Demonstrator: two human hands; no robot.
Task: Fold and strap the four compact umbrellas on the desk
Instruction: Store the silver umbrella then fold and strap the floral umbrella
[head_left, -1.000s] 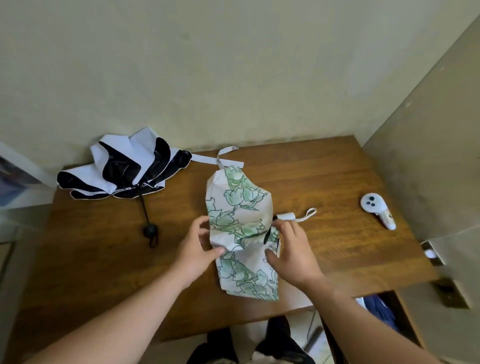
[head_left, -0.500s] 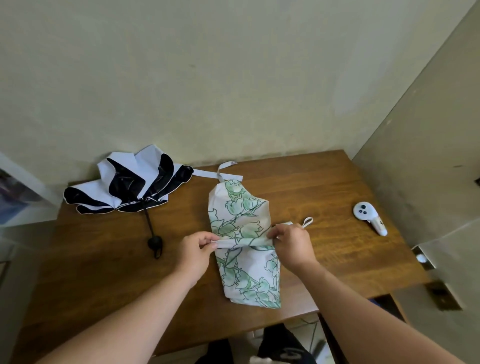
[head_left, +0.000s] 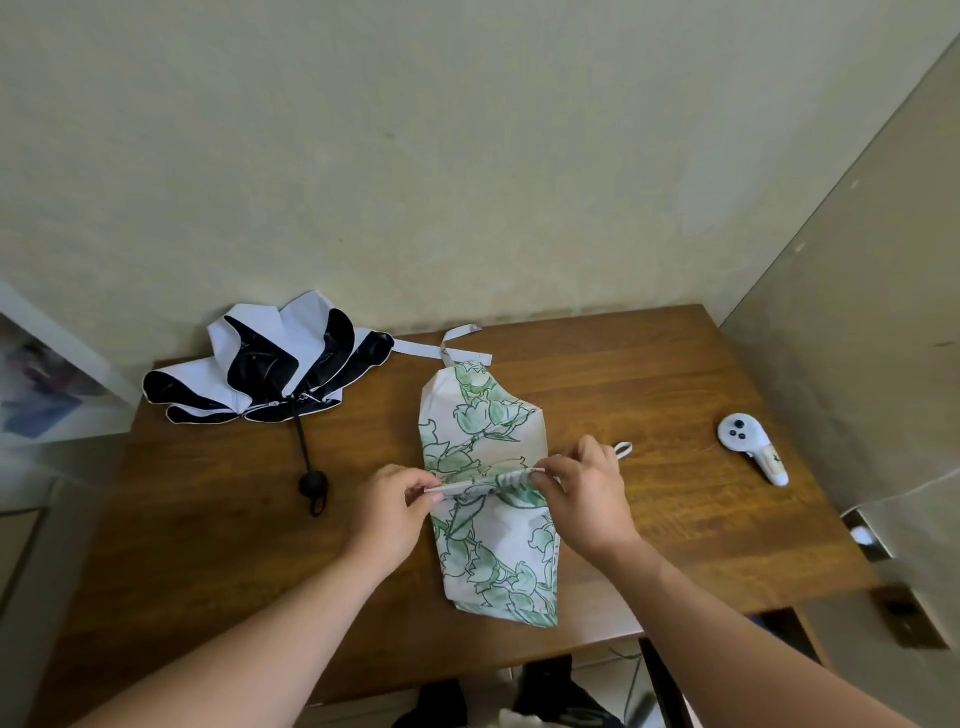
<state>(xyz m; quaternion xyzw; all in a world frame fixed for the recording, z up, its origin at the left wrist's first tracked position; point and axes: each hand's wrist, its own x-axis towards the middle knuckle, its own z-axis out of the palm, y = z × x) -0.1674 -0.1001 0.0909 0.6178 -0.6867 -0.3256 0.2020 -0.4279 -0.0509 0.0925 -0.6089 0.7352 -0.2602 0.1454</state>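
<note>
A white umbrella with green flower print (head_left: 485, 426) lies folded flat in the middle of the wooden desk (head_left: 649, 374). Its closing strap (head_left: 485, 484) is stretched across its middle. My left hand (head_left: 397, 506) pinches the strap's left end and my right hand (head_left: 584, 493) pinches the right end. A small white wrist loop (head_left: 622, 449) pokes out beyond my right hand. A second umbrella, white outside and black inside (head_left: 270, 364), lies half open at the back left, its black handle (head_left: 313, 486) pointing toward me and its loose strap (head_left: 447, 352) trailing to the right.
A white handheld controller (head_left: 748, 441) rests near the desk's right edge. Walls close in behind the desk and on the right. A white frame leans at the far left (head_left: 47, 384). Dark shoes show under the front edge (head_left: 545, 696).
The strap has been drawn across the floral umbrella's middle; a second ago both hands were just gripping the fabric's sides. Both hands now hold the strap taut.
</note>
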